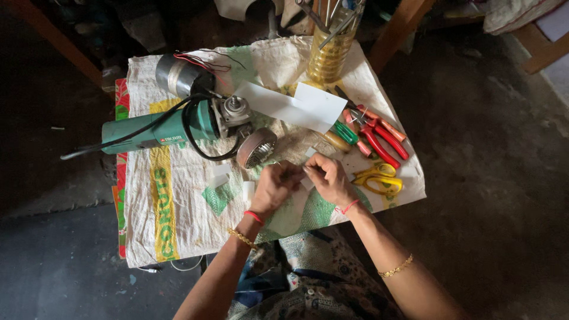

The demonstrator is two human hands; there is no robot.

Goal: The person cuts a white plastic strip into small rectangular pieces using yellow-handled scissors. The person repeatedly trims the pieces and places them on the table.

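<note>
there, yellow jar (329, 56) holds what look like metal tools (332, 15).

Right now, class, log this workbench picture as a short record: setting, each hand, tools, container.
Setting: woven sack cloth spread over a low table, seen from above.
Left hand: fingers curled, meeting the right hand over a small white piece; what it grips is too small to tell.
Right hand: fingertips pinched at the same spot.
Power tool: green angle grinder lying on its side, black cord looped.
Hand tools: red-handled pliers, yellow scissors, green-handled screwdriver.
Container: yellow plastic jar holding tools.
Loose: white paper strip.
</note>
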